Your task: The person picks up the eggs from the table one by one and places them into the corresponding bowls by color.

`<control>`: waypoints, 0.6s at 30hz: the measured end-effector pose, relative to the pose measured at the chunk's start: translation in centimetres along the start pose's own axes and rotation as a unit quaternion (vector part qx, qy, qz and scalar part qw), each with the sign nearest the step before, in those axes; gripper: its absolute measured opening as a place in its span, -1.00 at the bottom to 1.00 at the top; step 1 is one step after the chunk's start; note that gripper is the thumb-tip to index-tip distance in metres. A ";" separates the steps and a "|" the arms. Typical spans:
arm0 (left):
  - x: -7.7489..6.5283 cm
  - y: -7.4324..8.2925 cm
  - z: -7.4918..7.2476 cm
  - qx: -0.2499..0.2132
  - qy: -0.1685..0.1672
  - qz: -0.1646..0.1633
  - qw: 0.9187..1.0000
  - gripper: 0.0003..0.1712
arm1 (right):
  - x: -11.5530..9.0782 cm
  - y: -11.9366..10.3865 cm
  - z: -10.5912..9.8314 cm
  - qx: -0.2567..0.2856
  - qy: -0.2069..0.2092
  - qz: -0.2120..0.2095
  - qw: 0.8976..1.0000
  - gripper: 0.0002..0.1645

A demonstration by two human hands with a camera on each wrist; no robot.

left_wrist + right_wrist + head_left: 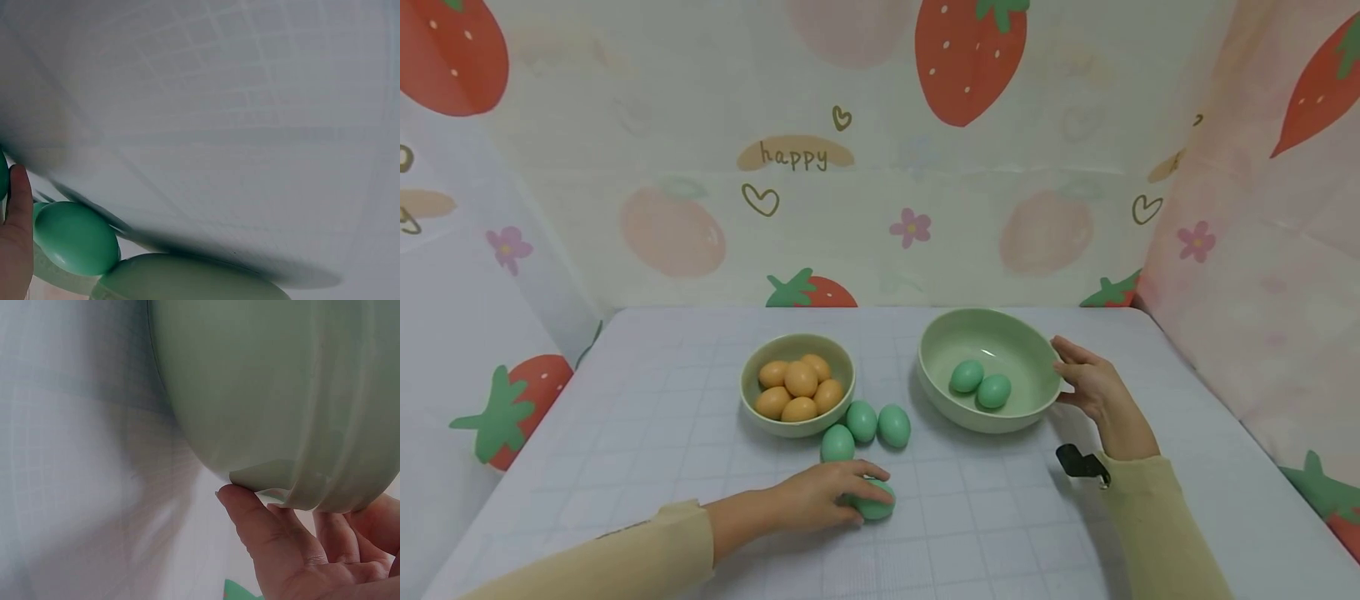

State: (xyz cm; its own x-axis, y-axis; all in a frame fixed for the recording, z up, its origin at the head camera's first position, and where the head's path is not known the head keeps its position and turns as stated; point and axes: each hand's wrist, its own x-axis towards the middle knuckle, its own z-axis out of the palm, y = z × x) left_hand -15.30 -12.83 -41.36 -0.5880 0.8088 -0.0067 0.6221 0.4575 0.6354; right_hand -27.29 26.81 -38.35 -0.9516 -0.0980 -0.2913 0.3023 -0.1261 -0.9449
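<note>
My left hand (823, 496) grips a green egg (876, 502) near the front of the table, fingers over its top and thumb at its near side. Three other green eggs lie beyond it, one of them the green egg (838, 444) right by my knuckles. In the left wrist view, only a sliver of the held egg (2, 178) shows past a finger. My right hand (1097, 387) holds the large pale green bowl (988, 423) by its right side, fingertips at the rim. Two green eggs (994, 391) rest inside that bowl. The right wrist view shows fingers against the bowl's outer wall (262, 394).
A smaller pale green bowl (797, 428) holding several orange-brown eggs (801, 379) stands left of the large bowl. A white gridded cloth (992, 525) covers the table. Strawberry-printed curtains (880, 250) hang behind it and at both sides.
</note>
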 end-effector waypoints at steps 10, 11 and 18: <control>0.1 0.0 0.0 -0.020 0.016 -0.008 1.000 -0.55 | 0.0 0.1 -0.1 0.002 -0.004 -0.001 1.000 -0.25; 0.1 0.0 0.0 -0.020 0.018 -0.006 1.000 -0.55 | 0.0 0.1 -0.1 0.000 -0.004 -0.002 1.000 -0.24; 0.3 0.1 -0.1 -0.058 0.025 -0.030 0.998 -0.52 | 0.0 0.1 0.0 -0.001 -0.008 -0.009 1.000 -0.25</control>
State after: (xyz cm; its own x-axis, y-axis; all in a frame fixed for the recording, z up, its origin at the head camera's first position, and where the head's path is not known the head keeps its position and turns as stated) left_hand -15.49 -12.56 -41.26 -0.6488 0.7609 -0.0102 0.5228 0.4554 0.7206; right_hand -27.21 26.80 -38.42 -0.9558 -0.1115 -0.2722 0.2853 -0.1261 -0.9501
